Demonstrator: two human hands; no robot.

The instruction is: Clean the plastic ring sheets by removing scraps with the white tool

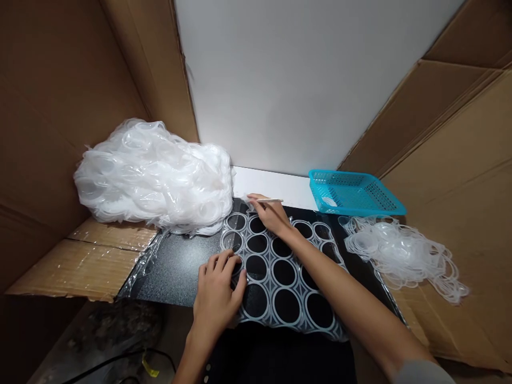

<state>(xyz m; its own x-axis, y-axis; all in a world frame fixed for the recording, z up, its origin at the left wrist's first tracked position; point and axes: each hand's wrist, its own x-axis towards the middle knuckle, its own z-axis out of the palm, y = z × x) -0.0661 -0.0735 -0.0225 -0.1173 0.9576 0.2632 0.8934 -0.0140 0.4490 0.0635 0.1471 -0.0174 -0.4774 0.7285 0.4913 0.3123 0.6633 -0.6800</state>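
A clear plastic sheet (270, 290) with rows of large round rings lies on the black tabletop (176, 274), dark surface showing through each circle. My left hand (218, 290) rests on its left edge, fingers bent a little and apart, palm down. At the sheet's far left corner, my right hand (274, 217) is closed around a thin white pen-like stick (271, 200), which points to the right. Some clear film shows by the right fingertips; whether they pinch it I cannot tell. My right forearm passes over the sheet and hides some rings.
A large heap of clear plastic sheets (160, 176) stands at the left. Back right is a blue basket (315, 193) with a small white disc (329, 201) inside. Loose ring-shaped scrap (400, 248) lies at the right. Cardboard walls (460, 176) enclose both sides.
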